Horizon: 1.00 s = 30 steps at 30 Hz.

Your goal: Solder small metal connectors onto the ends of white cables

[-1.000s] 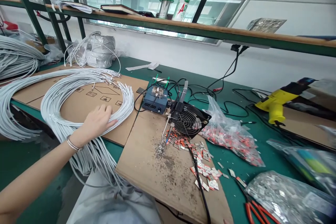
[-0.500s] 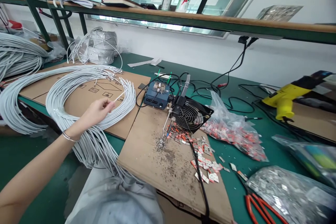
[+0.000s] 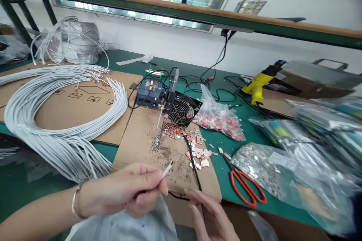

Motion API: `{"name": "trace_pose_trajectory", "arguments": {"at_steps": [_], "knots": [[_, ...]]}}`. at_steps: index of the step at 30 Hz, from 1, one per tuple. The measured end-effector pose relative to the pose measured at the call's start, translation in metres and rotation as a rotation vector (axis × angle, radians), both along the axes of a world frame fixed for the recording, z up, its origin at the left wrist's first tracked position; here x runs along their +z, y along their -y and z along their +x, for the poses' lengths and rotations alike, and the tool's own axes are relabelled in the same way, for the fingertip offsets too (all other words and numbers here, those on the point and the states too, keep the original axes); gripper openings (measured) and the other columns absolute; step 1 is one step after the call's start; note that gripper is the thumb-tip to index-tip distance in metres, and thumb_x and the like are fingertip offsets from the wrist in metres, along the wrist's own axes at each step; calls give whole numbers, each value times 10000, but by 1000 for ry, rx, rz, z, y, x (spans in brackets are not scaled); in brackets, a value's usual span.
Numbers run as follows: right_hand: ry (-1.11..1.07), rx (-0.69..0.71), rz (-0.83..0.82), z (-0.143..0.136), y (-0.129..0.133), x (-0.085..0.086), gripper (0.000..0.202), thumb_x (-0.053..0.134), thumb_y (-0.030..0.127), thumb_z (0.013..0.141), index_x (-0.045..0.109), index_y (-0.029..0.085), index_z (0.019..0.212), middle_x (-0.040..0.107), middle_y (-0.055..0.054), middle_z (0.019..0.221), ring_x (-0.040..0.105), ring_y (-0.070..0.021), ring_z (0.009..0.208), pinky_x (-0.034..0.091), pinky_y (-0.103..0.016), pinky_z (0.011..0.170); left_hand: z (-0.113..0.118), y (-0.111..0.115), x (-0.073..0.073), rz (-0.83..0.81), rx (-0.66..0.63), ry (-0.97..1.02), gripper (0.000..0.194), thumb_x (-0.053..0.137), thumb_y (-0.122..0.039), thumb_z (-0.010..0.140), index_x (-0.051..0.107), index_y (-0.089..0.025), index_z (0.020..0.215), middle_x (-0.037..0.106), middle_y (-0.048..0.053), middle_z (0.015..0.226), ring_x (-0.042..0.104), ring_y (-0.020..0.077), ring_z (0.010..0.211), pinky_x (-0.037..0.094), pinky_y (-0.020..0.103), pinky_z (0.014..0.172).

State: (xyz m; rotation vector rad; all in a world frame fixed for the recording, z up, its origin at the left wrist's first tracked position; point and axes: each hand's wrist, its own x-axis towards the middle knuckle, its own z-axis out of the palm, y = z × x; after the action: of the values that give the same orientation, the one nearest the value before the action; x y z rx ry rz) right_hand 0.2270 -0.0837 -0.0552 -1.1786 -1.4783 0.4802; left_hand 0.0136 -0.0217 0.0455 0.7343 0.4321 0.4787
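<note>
Between thumb and fingers, my left hand pinches the end of a white cable, its tip pointing up and to the right. My right hand is low in the view, to the right of the cable end, thumb and fingers apart, with nothing seen between them. A large coil of white cables lies to the left. Beyond the hands, a soldering iron in a holder stands over small metal bits on the cardboard.
A blue soldering station and a black fan stand behind the cardboard. Orange-handled scissors, bags of small parts and a yellow heat gun are at the right. A shelf runs above.
The view has turned right. My left hand has left the cable coil and come nearer my body with a cable end. My right hand has come into view.
</note>
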Motion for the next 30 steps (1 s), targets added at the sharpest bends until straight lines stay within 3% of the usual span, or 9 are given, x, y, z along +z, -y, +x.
{"name": "trace_pose_trajectory", "arguments": {"at_steps": [3,5,8,12,17,22,25,29,30], "knots": [[-76,165,-162,-18,-5,15,207,546,146,838,600,248,1010,683,-56,865,630,-204,718,498,-299,647,-3,16,-31,52,51,-178,276,460,-423,874,522,-155,869,352,-102,406,173,36,318,125,160,320],[-156,275,-258,-29,-10,22,184,559,174,832,610,241,995,682,-46,822,616,-189,679,491,-284,615,-8,21,-41,83,25,-261,304,468,-462,856,504,-162,892,393,-107,398,188,28,277,125,149,288],[-242,374,-329,-43,-14,29,98,600,207,798,633,218,889,656,-27,709,573,-174,620,461,-272,584,-14,27,-46,104,-23,-376,358,460,-530,827,472,-176,883,446,-100,409,237,25,235,130,137,253],[-245,320,-358,-48,-14,31,58,609,178,759,608,189,701,574,-3,589,496,-149,556,396,-249,529,-16,34,-47,256,-26,-535,384,406,-542,840,485,-171,894,496,-68,514,335,20,280,187,125,277],[-389,376,-402,-57,-10,26,141,599,179,756,550,181,624,505,8,562,441,-140,540,342,-249,512,-5,39,-57,518,166,-644,256,548,-408,810,546,-153,788,453,-48,590,407,55,444,317,158,388],[-954,353,-477,-70,-18,25,262,649,289,746,480,193,572,385,51,529,309,-105,469,272,-222,456,1,44,-65,963,417,-706,174,532,-243,845,590,-151,709,500,-13,601,449,90,568,341,203,528],[-1075,266,-383,-63,-22,29,270,626,275,775,459,201,575,357,61,529,281,-101,453,285,-217,453,-4,47,-64,858,440,-661,178,541,-278,842,604,-153,731,511,-8,590,469,89,531,355,191,482],[-475,366,-314,-50,-18,31,23,625,200,780,643,207,792,558,-10,640,461,-149,586,376,-261,542,-10,46,-57,514,366,-555,290,529,-413,828,595,-142,748,512,-7,580,480,77,432,361,178,396],[-359,430,-320,-49,-16,32,98,631,181,773,662,209,861,591,-24,678,490,-160,615,395,-273,565,-11,45,-56,446,330,-514,316,524,-440,823,584,-141,739,503,-13,561,473,73,411,357,176,387]]}}
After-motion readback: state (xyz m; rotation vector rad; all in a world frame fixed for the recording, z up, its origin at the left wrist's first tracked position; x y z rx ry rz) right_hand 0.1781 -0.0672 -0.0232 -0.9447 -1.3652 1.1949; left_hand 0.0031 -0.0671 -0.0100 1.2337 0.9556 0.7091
